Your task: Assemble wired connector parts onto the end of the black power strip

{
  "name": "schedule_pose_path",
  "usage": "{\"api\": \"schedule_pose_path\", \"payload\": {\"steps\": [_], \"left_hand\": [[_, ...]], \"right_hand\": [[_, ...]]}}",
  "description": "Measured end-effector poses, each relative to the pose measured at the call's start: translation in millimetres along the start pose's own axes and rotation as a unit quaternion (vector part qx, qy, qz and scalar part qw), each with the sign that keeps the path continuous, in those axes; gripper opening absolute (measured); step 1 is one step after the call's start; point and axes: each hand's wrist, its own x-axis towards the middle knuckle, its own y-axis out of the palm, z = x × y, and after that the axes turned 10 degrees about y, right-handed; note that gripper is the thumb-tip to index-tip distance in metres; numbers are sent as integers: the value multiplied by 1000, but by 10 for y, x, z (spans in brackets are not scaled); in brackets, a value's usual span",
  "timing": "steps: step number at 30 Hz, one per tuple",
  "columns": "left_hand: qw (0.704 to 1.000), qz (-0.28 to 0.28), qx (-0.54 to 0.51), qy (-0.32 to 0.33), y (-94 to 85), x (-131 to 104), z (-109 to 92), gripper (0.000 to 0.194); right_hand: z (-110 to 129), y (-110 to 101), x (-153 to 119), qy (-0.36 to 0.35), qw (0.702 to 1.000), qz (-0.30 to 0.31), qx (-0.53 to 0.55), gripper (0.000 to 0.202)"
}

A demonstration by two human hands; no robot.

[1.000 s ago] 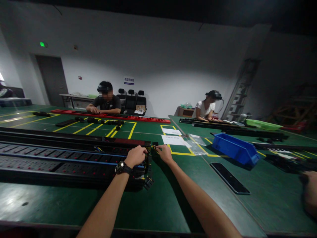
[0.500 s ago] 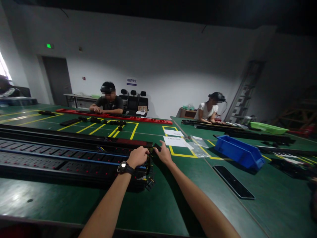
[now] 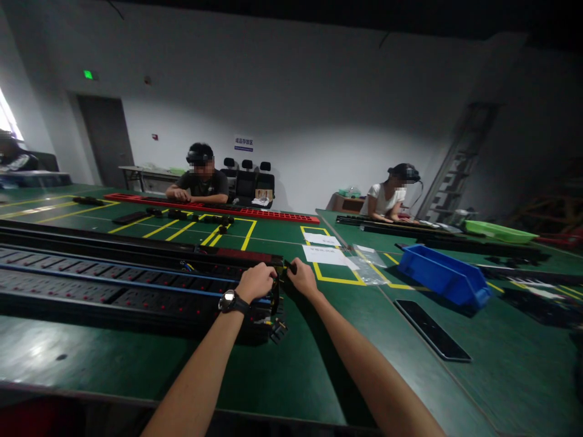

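A long black power strip unit (image 3: 150, 306) with rows of sockets and red dots lies across the left of the table, blue strips along it. My left hand (image 3: 257, 282), a watch (image 3: 230, 300) on its wrist, is closed at the unit's right end; what its fingers grip is hidden. Just right of that end, my right hand (image 3: 301, 278) pinches a small black part (image 3: 290, 265), close against the unit's end. Thin yellow wiring shows between the hands. Below my left hand, a black connector (image 3: 277, 329) hangs out beside the unit's end.
A blue bin (image 3: 441, 276) and a dark phone-like slab (image 3: 432, 329) lie to the right. Paper sheets (image 3: 330, 255) and clear plastic bags (image 3: 371, 267) sit ahead. Beyond are a red rail (image 3: 273, 215), small black parts (image 3: 180, 215), a green tray (image 3: 501, 232) and two people.
My right thumb has come down from its raised pose, and the fingers have closed more tightly round the small black part. My left hand stays at the unit's end.
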Motion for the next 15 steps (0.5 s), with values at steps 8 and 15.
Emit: {"api": "schedule_pose_path", "payload": {"steps": [8, 15], "left_hand": [[1000, -1, 0, -2, -4, 0, 2, 38], [1000, -4, -9, 7, -11, -6, 5, 39]], "right_hand": [[-59, 14, -10, -18, 999, 24, 15, 13], [-133, -74, -53, -34, 997, 41, 60, 29]]}}
